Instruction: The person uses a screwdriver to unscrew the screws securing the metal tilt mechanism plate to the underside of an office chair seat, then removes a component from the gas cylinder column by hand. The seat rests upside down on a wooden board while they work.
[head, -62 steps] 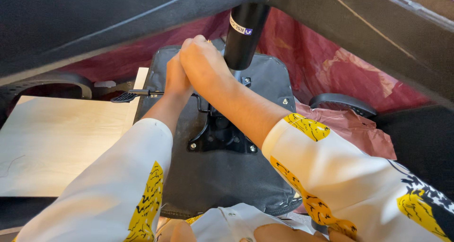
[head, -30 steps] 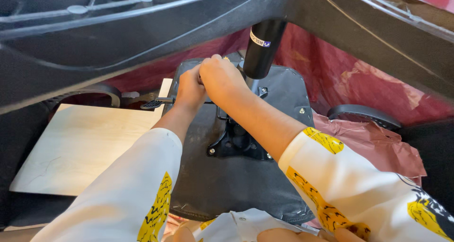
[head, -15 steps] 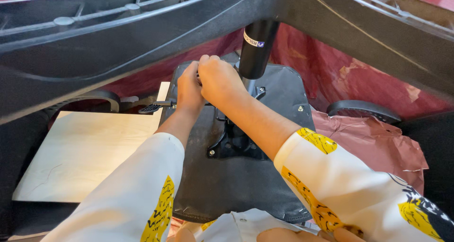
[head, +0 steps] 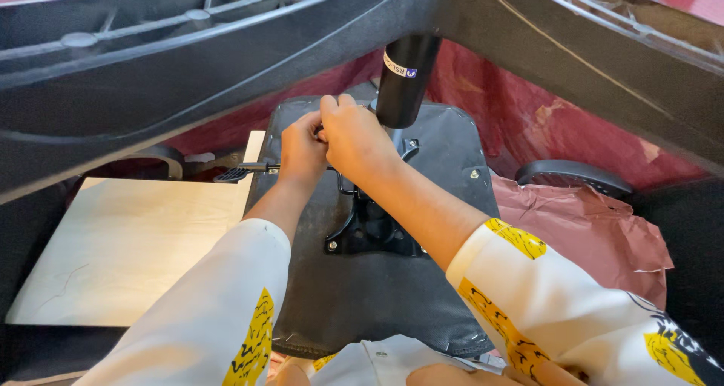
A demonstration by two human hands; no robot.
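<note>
An office chair lies upside down in front of me, its black seat underside (head: 377,280) facing up. A black metal mechanism plate (head: 373,231) is bolted to it, and the black gas cylinder (head: 403,76) rises from it into the black star base (head: 188,61) overhead. My left hand (head: 302,148) is closed around the mechanism's thin lever rod, whose flat black handle (head: 237,173) sticks out to the left. My right hand (head: 353,137) is closed over the mechanism right beside the cylinder, touching my left hand. What the fingers pinch is hidden.
A pale wooden board (head: 128,242) lies to the left of the seat. Crumpled maroon wrapping (head: 588,227) sits to the right, with a black armrest (head: 573,176) on it. The star base legs span the top of the view. My sleeves are white with yellow print.
The view has tilted and drifted a little, so the base legs fill more of the top. Both hands stay clasped at the same spot by the cylinder.
</note>
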